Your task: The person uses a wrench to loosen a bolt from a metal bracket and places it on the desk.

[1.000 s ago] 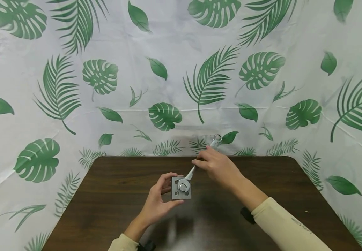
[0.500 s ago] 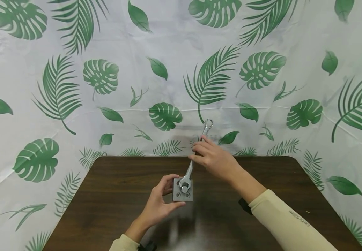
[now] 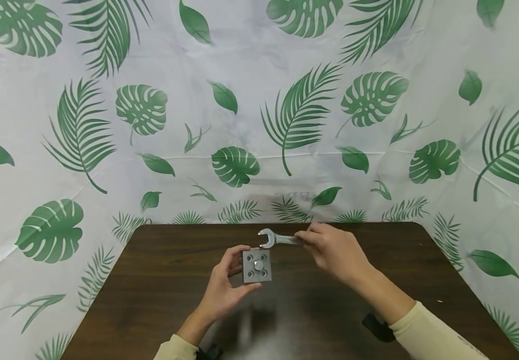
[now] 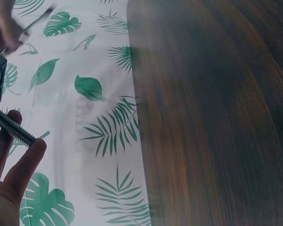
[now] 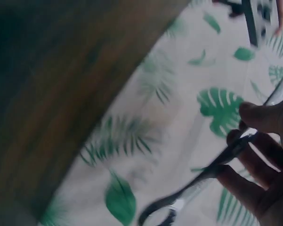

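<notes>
Apparently, in the head view, wrench work on the bolt head (image 3: 258,265) is the step in hand: the metal block (image 3: 257,278) is gripped above the table (image 3: 173,270) by the left hand (image 3: 224,290), between fingers and thumb, and the wrench (image 3: 285,240) is pinched by the right hand (image 3: 335,250), its open jaw just beyond the block's upper edge, off the bolt; for turning, that jaw would need to be slid over the head. Square and dull grey, the block is pierced by four holes around the bolt. In the left wrist view, a threaded shaft (image 4: 12,125) is seen, a left fingertip (image 4: 37,146) placed at its end. In the right wrist view, the wrench's shiny shank is pinched by thumb and fingers, one end blurred near the lower edge
</notes>
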Demonstrator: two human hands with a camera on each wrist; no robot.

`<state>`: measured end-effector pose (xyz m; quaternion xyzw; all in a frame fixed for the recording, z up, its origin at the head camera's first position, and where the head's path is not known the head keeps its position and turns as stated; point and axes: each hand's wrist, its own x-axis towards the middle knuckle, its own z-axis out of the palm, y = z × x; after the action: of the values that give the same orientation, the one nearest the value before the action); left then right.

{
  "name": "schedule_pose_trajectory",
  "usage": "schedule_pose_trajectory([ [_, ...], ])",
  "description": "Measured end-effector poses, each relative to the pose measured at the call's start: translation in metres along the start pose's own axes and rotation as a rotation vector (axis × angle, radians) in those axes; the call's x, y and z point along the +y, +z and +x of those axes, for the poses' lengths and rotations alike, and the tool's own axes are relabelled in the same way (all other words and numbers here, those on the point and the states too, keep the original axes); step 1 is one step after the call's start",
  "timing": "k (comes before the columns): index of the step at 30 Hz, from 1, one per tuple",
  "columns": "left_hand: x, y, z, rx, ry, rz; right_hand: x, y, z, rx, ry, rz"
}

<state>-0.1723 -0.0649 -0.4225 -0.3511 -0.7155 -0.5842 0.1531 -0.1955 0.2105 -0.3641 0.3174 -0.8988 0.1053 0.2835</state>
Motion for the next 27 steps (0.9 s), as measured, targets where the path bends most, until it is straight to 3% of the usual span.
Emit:
schedule_pose_trajectory([
  [5, 0.001, 0.0, 0.001, 0.036, -0.002, 0.014, -0.021, 0.008, -0.03, -0.151, 0.248, 0.247],
  [9, 0.001, 0.0, 0.002, 0.048, -0.012, 0.027, -0.035, 0.015, -0.044, -0.258, 0.421, 0.623],
  [12, -0.01, 0.001, 0.0, 0.055, -0.011, 0.029, -0.043, 0.02, -0.05, -0.304, 0.465, 0.911],
  [16, -0.028, 0.002, -0.005, 0.057, -0.016, 0.025, -0.055, 0.026, -0.056, -0.365, 0.526, 1.159],
  [20, -0.031, 0.002, -0.006, 0.048, -0.04, 0.0, -0.062, 0.035, -0.059, -0.4, 0.58, 1.265],
  [27, -0.029, 0.0, -0.007, 0.046, -0.039, -0.011, -0.064, 0.042, -0.06, -0.414, 0.567, 1.243],
])
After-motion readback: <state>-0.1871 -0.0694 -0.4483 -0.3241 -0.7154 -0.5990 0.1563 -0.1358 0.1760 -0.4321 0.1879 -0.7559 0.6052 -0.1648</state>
